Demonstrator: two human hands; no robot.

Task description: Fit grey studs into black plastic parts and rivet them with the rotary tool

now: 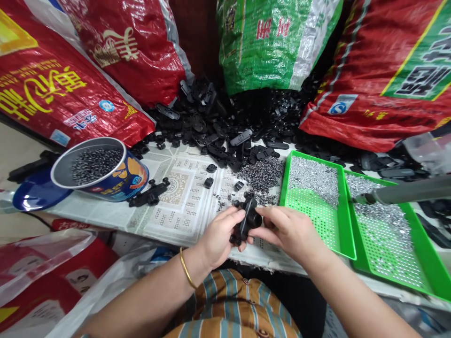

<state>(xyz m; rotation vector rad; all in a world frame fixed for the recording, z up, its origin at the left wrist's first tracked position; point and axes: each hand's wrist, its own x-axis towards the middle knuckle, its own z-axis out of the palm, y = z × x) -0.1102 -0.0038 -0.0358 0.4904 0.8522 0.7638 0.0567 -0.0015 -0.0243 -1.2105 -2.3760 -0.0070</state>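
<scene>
Over the front of the table, my left hand [222, 231] grips a black plastic assembly [245, 221] with round, wheel-like knobs along it. My right hand [287, 231] holds the same assembly from the right, thumb and fingers closed at its round end. Just beyond it lie a small black plastic piece [238, 186] and a heap of tiny dark metal parts [264, 173]. Two more small black pieces, one a block [208, 182] and one a round cap [211, 168], rest on the patterned tabletop [165, 213]. A similar black assembly [151, 192] lies to the left.
A blue tub [132, 176] of dark metal bits stands at left beside a blue lid [35, 190]. Two green perforated trays [347, 225] hold shiny small parts, with a grey rod [412, 190] above. Black plastic parts [204, 124] pile up before red and green sacks [275, 51].
</scene>
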